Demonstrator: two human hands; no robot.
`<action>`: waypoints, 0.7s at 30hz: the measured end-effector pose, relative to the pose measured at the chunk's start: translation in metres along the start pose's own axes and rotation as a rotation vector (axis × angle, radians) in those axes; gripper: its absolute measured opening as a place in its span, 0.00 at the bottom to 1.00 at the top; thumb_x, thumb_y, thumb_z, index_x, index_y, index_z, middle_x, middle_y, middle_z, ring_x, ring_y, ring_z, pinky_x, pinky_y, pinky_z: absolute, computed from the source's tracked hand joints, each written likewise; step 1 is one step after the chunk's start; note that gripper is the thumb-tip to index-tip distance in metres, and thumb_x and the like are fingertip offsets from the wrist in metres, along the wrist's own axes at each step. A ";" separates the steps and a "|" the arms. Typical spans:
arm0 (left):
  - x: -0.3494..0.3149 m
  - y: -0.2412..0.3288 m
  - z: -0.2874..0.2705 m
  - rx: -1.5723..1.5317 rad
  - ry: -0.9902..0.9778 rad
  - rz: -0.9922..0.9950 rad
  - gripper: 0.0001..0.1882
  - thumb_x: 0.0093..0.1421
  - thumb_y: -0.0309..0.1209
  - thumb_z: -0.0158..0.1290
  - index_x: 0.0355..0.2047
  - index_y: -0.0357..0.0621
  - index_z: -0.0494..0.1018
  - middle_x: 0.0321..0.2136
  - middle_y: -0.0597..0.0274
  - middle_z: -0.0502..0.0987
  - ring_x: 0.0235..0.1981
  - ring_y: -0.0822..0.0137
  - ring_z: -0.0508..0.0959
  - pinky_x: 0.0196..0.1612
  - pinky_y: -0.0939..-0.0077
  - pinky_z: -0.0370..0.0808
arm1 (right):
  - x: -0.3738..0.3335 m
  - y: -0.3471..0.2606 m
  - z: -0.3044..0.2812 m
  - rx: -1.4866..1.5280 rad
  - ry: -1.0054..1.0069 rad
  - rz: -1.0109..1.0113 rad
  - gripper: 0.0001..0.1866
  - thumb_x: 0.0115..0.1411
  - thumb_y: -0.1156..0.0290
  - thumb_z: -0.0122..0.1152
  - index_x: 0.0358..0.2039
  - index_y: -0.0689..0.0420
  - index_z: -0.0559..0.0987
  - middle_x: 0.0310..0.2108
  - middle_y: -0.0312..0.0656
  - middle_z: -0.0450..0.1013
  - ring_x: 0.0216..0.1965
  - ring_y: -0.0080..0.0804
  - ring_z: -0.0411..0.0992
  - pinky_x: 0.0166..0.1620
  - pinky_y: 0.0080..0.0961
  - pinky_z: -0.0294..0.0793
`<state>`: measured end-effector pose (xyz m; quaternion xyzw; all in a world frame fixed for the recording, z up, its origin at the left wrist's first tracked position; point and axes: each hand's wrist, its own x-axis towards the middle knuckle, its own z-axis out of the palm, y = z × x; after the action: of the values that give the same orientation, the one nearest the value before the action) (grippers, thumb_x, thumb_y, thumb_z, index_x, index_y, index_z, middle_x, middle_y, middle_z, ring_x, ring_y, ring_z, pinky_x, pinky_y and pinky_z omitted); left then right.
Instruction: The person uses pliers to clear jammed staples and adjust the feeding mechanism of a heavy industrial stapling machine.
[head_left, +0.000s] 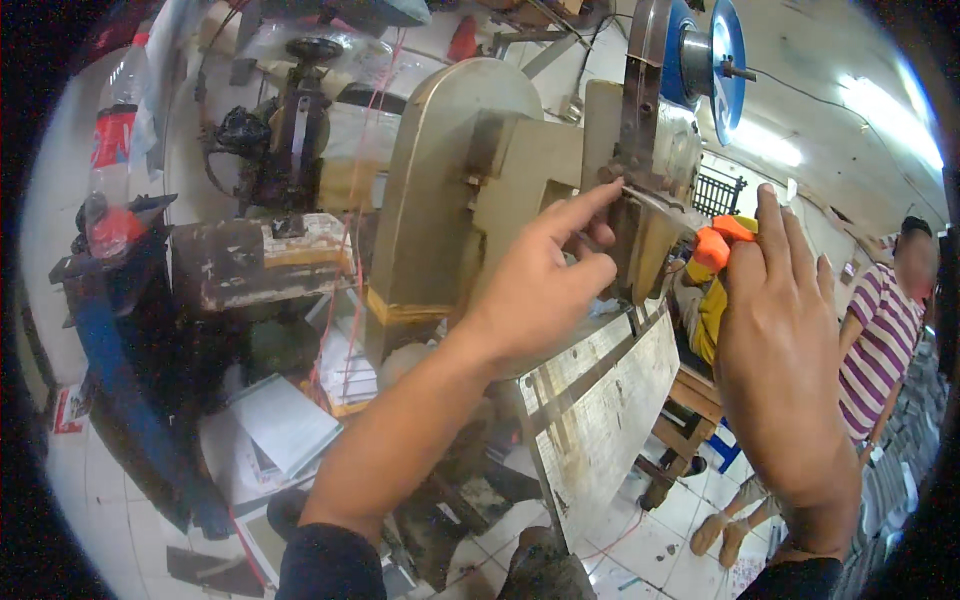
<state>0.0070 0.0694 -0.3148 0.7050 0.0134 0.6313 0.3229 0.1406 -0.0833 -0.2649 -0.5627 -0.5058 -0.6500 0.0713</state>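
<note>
My left hand [545, 275] reaches up to the head of a bench machine [430, 180], its index finger stretched to a small part there and its thumb apart from the finger. Nothing shows between those fingers. In my right hand [785, 330] is a tool with orange and yellow handles [712, 248]. Its slim metal end points left and meets the machine head close to my left fingertip; the hand hides part of the handles, so its exact kind is unclear. Above both hands, a blue spool [728, 70] is mounted on the machine.
Below the head juts a tilted metal table [605, 420]. Papers [285, 425] lie at the lower left, near a blue-edged stand [125, 350] with a bottle [112, 145]. A person in a striped shirt [880, 345] stands at the right; another in yellow is partly hidden behind my right hand.
</note>
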 end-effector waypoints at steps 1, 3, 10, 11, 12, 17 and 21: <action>0.000 0.003 0.000 -0.058 -0.034 -0.053 0.33 0.53 0.23 0.50 0.63 0.41 0.64 0.41 0.66 0.72 0.42 0.76 0.70 0.48 0.83 0.66 | 0.000 0.000 0.002 -0.007 0.004 0.008 0.11 0.56 0.79 0.50 0.40 0.67 0.71 0.61 0.60 0.60 0.62 0.56 0.60 0.58 0.56 0.63; -0.001 0.004 -0.004 -0.115 -0.069 -0.103 0.33 0.54 0.23 0.50 0.63 0.40 0.63 0.42 0.67 0.73 0.41 0.77 0.71 0.47 0.83 0.66 | 0.001 0.000 0.003 0.013 -0.007 0.016 0.11 0.55 0.79 0.49 0.40 0.67 0.71 0.61 0.60 0.60 0.63 0.57 0.59 0.59 0.56 0.63; 0.006 0.011 -0.012 -0.316 -0.064 -0.238 0.30 0.54 0.21 0.50 0.60 0.38 0.66 0.41 0.66 0.75 0.40 0.75 0.72 0.48 0.81 0.67 | 0.009 0.015 0.005 0.153 0.080 -0.113 0.08 0.56 0.75 0.50 0.34 0.64 0.73 0.43 0.53 0.71 0.46 0.49 0.71 0.46 0.48 0.71; 0.007 0.012 -0.011 -0.286 -0.057 -0.246 0.29 0.54 0.21 0.50 0.59 0.37 0.67 0.41 0.65 0.76 0.40 0.74 0.72 0.48 0.80 0.67 | 0.010 0.020 0.005 0.156 0.083 -0.113 0.08 0.56 0.75 0.50 0.34 0.64 0.73 0.43 0.53 0.71 0.46 0.49 0.71 0.46 0.48 0.71; 0.006 0.012 -0.012 -0.281 -0.055 -0.245 0.29 0.54 0.21 0.50 0.59 0.37 0.67 0.41 0.65 0.76 0.40 0.74 0.72 0.48 0.80 0.67 | 0.012 0.025 0.003 0.232 0.033 -0.119 0.07 0.55 0.75 0.51 0.34 0.64 0.73 0.40 0.51 0.71 0.43 0.48 0.71 0.45 0.47 0.71; 0.003 0.006 -0.007 -0.209 -0.015 -0.198 0.28 0.56 0.23 0.50 0.60 0.39 0.67 0.41 0.67 0.75 0.41 0.76 0.71 0.48 0.80 0.68 | 0.016 0.036 0.001 0.378 -0.013 -0.152 0.06 0.54 0.75 0.53 0.33 0.63 0.71 0.35 0.51 0.70 0.38 0.49 0.72 0.42 0.45 0.72; -0.001 0.004 0.004 -0.116 0.037 -0.173 0.28 0.57 0.23 0.50 0.60 0.39 0.66 0.41 0.68 0.75 0.40 0.77 0.71 0.47 0.80 0.69 | 0.016 0.040 0.005 0.556 -0.112 -0.122 0.09 0.50 0.79 0.56 0.33 0.63 0.68 0.33 0.51 0.67 0.39 0.53 0.67 0.41 0.45 0.67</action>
<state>0.0089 0.0635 -0.3141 0.6697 0.0437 0.6136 0.4160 0.1643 -0.0912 -0.2293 -0.5253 -0.7007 -0.4571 0.1556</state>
